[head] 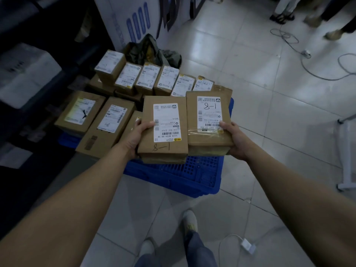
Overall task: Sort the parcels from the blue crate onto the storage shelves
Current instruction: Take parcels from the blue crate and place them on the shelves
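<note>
I hold two small stacks of brown cardboard parcels side by side above the blue crate (185, 174). My left hand (134, 135) grips the left stack (163, 128), whose top box has a white label and "8-1" handwritten near its front edge. My right hand (234, 139) grips the right stack (209, 120), with "8-1" written on its label. Several more labelled parcels (146, 78) stand in rows on the crate behind the held ones, and larger boxes (107, 124) lie at its left. The dark storage shelves (28, 78) run along the left side.
A dark green bag (152, 51) lies behind the parcels against a white and blue carton (131, 20). Cables (308, 54) trail over the tiled floor at right, and a white charger (248, 245) lies near my feet. A white stand leg (346, 170) is at far right. Other people's feet (300, 16) are at top right.
</note>
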{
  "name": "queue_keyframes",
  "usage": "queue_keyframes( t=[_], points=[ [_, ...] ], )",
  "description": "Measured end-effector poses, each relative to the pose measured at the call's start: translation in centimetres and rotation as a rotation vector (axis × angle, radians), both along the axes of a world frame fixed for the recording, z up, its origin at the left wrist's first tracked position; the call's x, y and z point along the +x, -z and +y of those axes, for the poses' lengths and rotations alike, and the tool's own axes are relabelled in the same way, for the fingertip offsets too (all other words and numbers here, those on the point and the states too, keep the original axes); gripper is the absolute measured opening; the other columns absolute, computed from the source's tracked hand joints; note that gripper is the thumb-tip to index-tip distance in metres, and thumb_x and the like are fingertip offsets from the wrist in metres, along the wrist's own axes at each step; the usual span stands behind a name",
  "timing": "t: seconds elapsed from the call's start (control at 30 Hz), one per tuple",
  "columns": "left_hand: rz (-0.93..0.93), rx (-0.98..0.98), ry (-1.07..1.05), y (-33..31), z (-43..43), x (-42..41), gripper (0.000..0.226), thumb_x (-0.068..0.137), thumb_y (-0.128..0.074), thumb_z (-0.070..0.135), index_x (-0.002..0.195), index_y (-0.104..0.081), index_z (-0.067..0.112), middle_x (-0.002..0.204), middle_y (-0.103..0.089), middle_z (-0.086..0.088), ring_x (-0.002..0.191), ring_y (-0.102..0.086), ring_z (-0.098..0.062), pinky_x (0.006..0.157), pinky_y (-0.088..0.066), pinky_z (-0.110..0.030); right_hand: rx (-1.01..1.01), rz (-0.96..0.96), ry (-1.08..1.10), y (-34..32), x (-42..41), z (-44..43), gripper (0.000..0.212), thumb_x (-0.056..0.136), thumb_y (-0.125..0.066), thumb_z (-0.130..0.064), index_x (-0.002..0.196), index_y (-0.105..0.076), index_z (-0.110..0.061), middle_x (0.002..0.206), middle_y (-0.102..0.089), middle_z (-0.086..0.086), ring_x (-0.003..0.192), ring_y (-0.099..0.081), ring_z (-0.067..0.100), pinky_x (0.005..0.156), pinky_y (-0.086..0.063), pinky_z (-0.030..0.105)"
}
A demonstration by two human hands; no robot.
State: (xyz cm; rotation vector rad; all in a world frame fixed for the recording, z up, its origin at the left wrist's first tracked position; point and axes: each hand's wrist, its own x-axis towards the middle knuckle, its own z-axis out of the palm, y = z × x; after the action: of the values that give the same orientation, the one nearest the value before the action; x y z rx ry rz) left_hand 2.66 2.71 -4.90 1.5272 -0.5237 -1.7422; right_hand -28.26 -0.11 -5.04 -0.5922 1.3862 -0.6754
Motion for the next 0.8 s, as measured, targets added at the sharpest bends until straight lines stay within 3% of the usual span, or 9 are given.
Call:
queue_keyframes(
  t=[0.07,0.27,0.43,0.5,0.67,0.8],
  points=[
    [-0.019,-0.062,-0.029,-2.7,0.5,1.8,0.067,0.075,-0.071,0.035,0.134,-0.041,0.022,0.109,-0.067,-0.014,0.088,-0.067,-0.027,0.065,-0.057,-0.038,-0.042,-0.045,-0.014,-2.3,1.9,-0.2,0.063,0.085,-0.067,-0.039,0.137,-0.034,-0.029,0.128,-0.059,0.007,0.105,-0.064,0.031,0.068,-0.058,0.051],
    [-0.104,-0.194,-0.119,-11.3,3.7,9.1,0.079,0.066,-0.076,0.039,0.134,-0.041,0.021,0.114,-0.067,-0.014,0.096,-0.067,-0.03,0.07,-0.057,-0.039,-0.174,-0.17,-0.114,-8.7,9.3,-0.7,0.06,0.085,-0.068,-0.032,0.136,-0.037,-0.029,0.127,-0.061,0.009,0.111,-0.061,0.035,0.087,-0.049,0.063],
    [-0.222,-0.262,-0.225,-18.2,8.8,15.3,0.059,0.077,-0.07,0.042,0.127,-0.052,0.017,0.105,-0.071,-0.011,0.083,-0.071,-0.022,0.062,-0.058,-0.032,-0.266,-0.302,-0.269,-14.0,17.3,-1.0,0.07,0.082,-0.073,-0.026,0.139,-0.033,-0.025,0.128,-0.061,0.015,0.113,-0.062,0.037,0.09,-0.049,0.062],
    [-0.237,-0.275,-0.291,-20.5,11.6,17.4,0.045,0.084,-0.064,0.039,0.122,-0.059,0.015,0.106,-0.072,-0.01,0.082,-0.07,-0.021,0.07,-0.059,-0.033,-0.291,-0.343,-0.354,-15.9,20.8,-0.7,0.07,0.08,-0.074,-0.027,0.138,-0.034,-0.027,0.128,-0.061,0.014,0.114,-0.061,0.037,0.093,-0.047,0.062],
    [-0.311,-0.275,-0.562,-24.1,20.9,21.6,0.094,0.057,-0.083,0.046,0.136,-0.042,0.016,0.117,-0.067,-0.013,0.101,-0.068,-0.03,0.069,-0.057,-0.039,-0.292,-0.366,-0.583,-19.1,29.4,1.5,0.063,0.079,-0.074,-0.03,0.132,-0.041,-0.029,0.122,-0.064,0.011,0.109,-0.063,0.034,0.091,-0.05,0.059],
    [-0.326,-0.277,-0.787,-24.4,29.8,21.4,0.069,0.072,-0.074,0.042,0.131,-0.051,0.016,0.115,-0.069,-0.012,0.1,-0.067,-0.028,0.074,-0.057,-0.039,-0.294,-0.297,-0.818,-19.8,35.1,5.6,0.058,0.08,-0.073,-0.032,0.129,-0.043,-0.03,0.115,-0.065,0.007,0.102,-0.063,0.029,0.093,-0.05,0.054]
  ],
)
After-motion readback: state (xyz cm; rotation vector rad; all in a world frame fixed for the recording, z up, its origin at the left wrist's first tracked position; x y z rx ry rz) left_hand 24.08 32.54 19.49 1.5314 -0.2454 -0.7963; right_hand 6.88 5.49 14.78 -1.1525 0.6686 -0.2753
